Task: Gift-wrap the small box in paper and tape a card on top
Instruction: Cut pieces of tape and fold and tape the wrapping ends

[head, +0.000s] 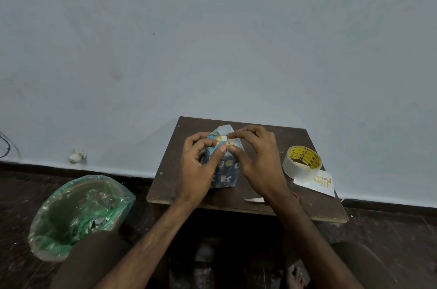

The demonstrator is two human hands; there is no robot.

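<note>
Bare forearms reach up from the bottom of the frame, above a foot point(294, 277) on the dark floor. They meet at the box point(227, 173), which stands upright at the centre of a small dark wooden board point(295, 137), just right of frame centre. Blue wrapping paper point(224, 129) printed with little animals covers the box, and a pale flap sticks up at its far top edge. The left hand point(201, 166) curls round the box's upper left side with its thumb pressed on the folded top. The right hand point(255, 161) has its fingers bent, thumb and forefinger tips pinching the same fold.

A paper scrap point(254, 199) lies below the right wrist. To the right stands a clear tape roll point(303, 158), touching a white card point(319, 182) with gold lettering. At lower left, a bin point(78, 213) has a green liner.
</note>
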